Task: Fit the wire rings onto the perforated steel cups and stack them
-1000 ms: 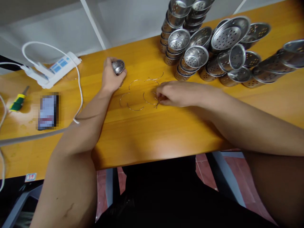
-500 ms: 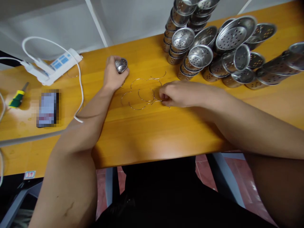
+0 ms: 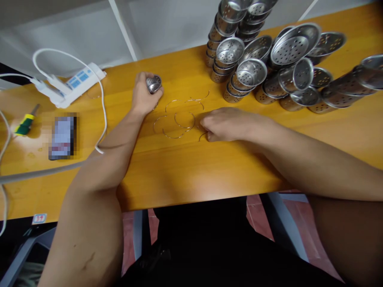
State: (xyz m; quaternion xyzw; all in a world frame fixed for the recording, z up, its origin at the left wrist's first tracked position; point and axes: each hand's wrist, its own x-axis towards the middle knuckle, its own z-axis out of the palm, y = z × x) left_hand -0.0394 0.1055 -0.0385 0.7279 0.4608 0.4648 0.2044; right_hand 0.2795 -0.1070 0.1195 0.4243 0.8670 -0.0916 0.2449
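Note:
My left hand (image 3: 144, 93) is wrapped round a small perforated metal cup (image 3: 154, 84), its open top facing up and towards me. Several thin curved wires (image 3: 173, 138) lie on the table between my two hands. Closed in a pinch, my right hand (image 3: 220, 123) is low over the table at the right side of these wires. One curved wire (image 3: 202, 137) sticks out from under its fingertips; the rest of that wire is hidden by the hand.
Stacks of perforated metal cups (image 3: 251, 73) stand and lean at the back right. On the left are a white power strip (image 3: 80, 83) with cables, a phone (image 3: 62, 137), and a green and yellow screwdriver (image 3: 25, 124). The table's front edge (image 3: 179, 203) is close to my body.
My right hand has moved slightly towards me, and a wire at its fingertips has come away from the other wires. My left hand stays on the metal cup.

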